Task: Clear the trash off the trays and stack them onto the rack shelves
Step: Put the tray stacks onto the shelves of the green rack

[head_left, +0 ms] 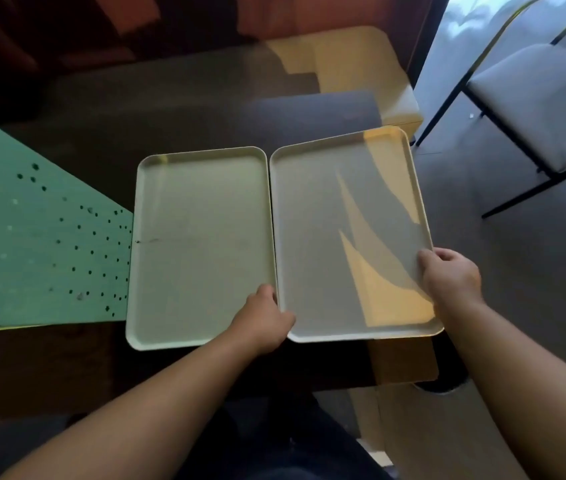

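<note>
Two hands on one tray. Left hand [267, 318] grips the near-left edge of the right tray [354, 237], thumb over the rim, fingers curled underneath and hidden. Right hand [449, 273] clamps the tray's right rim toward the near corner, thumb on the inside face, fingers wrapped over the outer edge. Both closed on the same tray, one per long side.

Right tray looks slightly raised or tilted; its near-right corner hangs past the table [170, 109] edge. Can't tell for sure if it's fully off the surface. Its left rim touches or sits just beside the left tray [202, 244], which lies flat on the table with nobody holding it.

No trash visible on either tray, only a faint scuff mark on the left one. So clearing looks done; step in hand reads as pick-up for stacking.

Next move likely: lift the right tray level and carry it to the rack, or drop it onto the left tray first. Rack not in view. Green perforated board [39, 237] sits left of the trays, chair [534, 98] far right.
</note>
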Motion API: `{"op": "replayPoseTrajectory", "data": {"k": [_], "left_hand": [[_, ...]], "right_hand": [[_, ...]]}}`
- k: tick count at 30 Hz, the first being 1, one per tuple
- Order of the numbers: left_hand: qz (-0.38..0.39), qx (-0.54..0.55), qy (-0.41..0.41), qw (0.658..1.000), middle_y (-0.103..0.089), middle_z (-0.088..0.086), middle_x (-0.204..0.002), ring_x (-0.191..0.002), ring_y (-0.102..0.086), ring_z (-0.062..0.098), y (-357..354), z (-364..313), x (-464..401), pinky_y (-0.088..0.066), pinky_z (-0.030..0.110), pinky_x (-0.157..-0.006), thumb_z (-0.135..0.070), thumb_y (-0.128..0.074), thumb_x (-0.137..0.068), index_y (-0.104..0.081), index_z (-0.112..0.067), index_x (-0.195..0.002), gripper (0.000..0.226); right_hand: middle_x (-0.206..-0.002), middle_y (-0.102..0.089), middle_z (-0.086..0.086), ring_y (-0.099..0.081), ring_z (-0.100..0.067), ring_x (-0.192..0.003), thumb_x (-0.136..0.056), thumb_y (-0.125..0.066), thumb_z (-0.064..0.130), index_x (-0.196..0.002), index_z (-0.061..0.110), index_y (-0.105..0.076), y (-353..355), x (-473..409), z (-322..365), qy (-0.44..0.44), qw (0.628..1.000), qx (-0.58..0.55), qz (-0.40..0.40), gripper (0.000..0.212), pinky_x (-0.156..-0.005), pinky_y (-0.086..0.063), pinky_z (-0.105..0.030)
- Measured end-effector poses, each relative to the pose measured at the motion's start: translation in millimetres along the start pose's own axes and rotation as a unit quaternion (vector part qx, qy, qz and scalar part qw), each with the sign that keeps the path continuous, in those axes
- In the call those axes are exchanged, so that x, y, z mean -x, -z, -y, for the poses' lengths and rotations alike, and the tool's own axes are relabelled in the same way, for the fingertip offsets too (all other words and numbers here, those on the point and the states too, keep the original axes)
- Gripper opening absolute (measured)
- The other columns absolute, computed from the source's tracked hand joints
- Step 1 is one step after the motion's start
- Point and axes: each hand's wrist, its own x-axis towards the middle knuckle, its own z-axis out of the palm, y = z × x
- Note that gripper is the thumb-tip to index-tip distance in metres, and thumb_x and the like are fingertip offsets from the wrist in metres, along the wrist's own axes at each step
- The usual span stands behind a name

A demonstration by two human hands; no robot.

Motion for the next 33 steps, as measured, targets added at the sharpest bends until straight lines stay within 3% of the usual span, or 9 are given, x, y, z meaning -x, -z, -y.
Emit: {"op": "replayPoseTrajectory", "data": {"k": [2, 7, 10, 12, 17, 20, 26, 30, 33], "left_hand": [[0.016, 0.000, -0.006, 1.000, -0.057, 0.006, -0.125, -0.108, -0.061, 0.028, 2, 2, 0, -0.046, 0.034, -0.084, -0.045, -0.059, -0.092, -0.049, -0.015, -0.128, 0.047], [-0.033, 0.096, -0.050, 0.994, -0.061, 0.003, -0.135, -0.116, -0.063, 0.023, 11, 4, 15, -0.048, 0.037, -0.104, -0.046, -0.049, -0.101, -0.054, -0.019, -0.137, 0.046], [-0.103, 0.116, -0.074, 0.985, -0.061, 0.003, -0.124, -0.102, -0.064, 0.018, 21, 10, 29, -0.050, 0.035, -0.093, -0.045, -0.050, -0.101, -0.055, -0.020, -0.132, 0.040], [-0.135, 0.116, -0.077, 0.981, -0.056, -0.001, -0.120, -0.099, -0.060, 0.013, 30, 20, 39, -0.045, 0.031, -0.086, -0.047, -0.050, -0.101, -0.051, -0.022, -0.137, 0.044], [-0.154, 0.161, -0.085, 0.971, -0.062, -0.005, -0.117, -0.099, -0.064, 0.012, 50, 55, 49, -0.056, 0.042, -0.094, -0.039, -0.050, -0.100, -0.061, -0.028, -0.118, 0.024], [-0.162, 0.168, -0.042, 0.971, -0.065, 0.000, -0.115, -0.096, -0.066, 0.015, 59, 81, 49, -0.057, 0.044, -0.092, -0.028, -0.051, -0.098, -0.065, -0.028, -0.111, 0.019], [-0.192, 0.190, 0.059, 0.961, -0.052, 0.008, -0.119, -0.096, -0.064, 0.027, 71, 132, 51, -0.059, 0.044, -0.090, -0.013, -0.056, -0.087, -0.060, -0.017, -0.122, 0.036], [-0.187, 0.212, 0.043, 0.958, -0.052, 0.006, -0.127, -0.097, -0.064, 0.018, 80, 159, 51, -0.056, 0.024, -0.077, -0.011, -0.055, -0.089, -0.057, -0.019, -0.133, 0.045], [-0.174, 0.229, 0.045, 0.957, -0.062, 0.004, -0.126, -0.100, -0.067, 0.016, 90, 171, 46, -0.060, 0.034, -0.088, -0.017, -0.053, -0.084, -0.061, -0.022, -0.131, 0.049]], "right_hand": [[-0.094, -0.067, 0.004, -0.064, -0.016, -0.084, -0.102, -0.058, 0.039, -0.112, 0.023, -0.067, 8, 1, 9, 0.024, 0.999, 0.001, 0.025, 0.021, -0.065, -0.051, -0.031], [-0.092, -0.074, 0.003, -0.072, -0.020, -0.085, -0.104, -0.059, 0.033, -0.108, 0.026, -0.072, 24, 21, 31, 0.081, 0.993, -0.063, 0.058, 0.015, -0.080, -0.060, -0.039], [-0.094, -0.075, 0.000, -0.074, -0.025, -0.087, -0.105, -0.059, 0.030, -0.097, 0.029, -0.071, 26, 34, 38, 0.109, 0.989, -0.072, 0.062, 0.014, -0.083, -0.061, -0.045], [-0.096, -0.076, -0.002, -0.075, -0.028, -0.090, -0.103, -0.061, 0.032, -0.104, 0.029, -0.073, 24, 40, 42, 0.117, 0.988, -0.083, 0.062, 0.013, -0.087, -0.062, -0.049], [-0.100, -0.076, -0.003, -0.074, -0.023, -0.091, -0.104, -0.061, 0.028, -0.124, 0.021, -0.072, -15, 47, 53, 0.104, 0.983, -0.111, 0.102, 0.023, -0.092, -0.060, -0.044], [-0.104, -0.076, -0.006, -0.074, -0.021, -0.092, -0.104, -0.061, 0.024, -0.125, 0.013, -0.071, -61, 51, 47, 0.071, 0.980, -0.128, 0.133, 0.025, -0.092, -0.060, -0.041], [-0.102, -0.073, 0.002, -0.071, -0.021, -0.099, -0.101, -0.064, 0.032, -0.130, 0.012, -0.072, -146, 74, 22, 0.032, 0.985, -0.097, 0.137, 0.036, -0.096, -0.057, -0.038], [-0.103, -0.072, -0.001, -0.065, -0.022, -0.098, -0.103, -0.057, 0.028, -0.106, 0.022, -0.075, -173, 92, 18, 0.046, 0.991, -0.049, 0.114, 0.019, -0.095, -0.053, -0.035], [-0.089, -0.072, 0.006, -0.067, -0.021, -0.088, -0.101, -0.052, 0.024, -0.093, 0.028, -0.074, -185, 103, 21, 0.078, 0.990, -0.003, 0.119, 0.024, -0.087, -0.056, -0.039]]}}
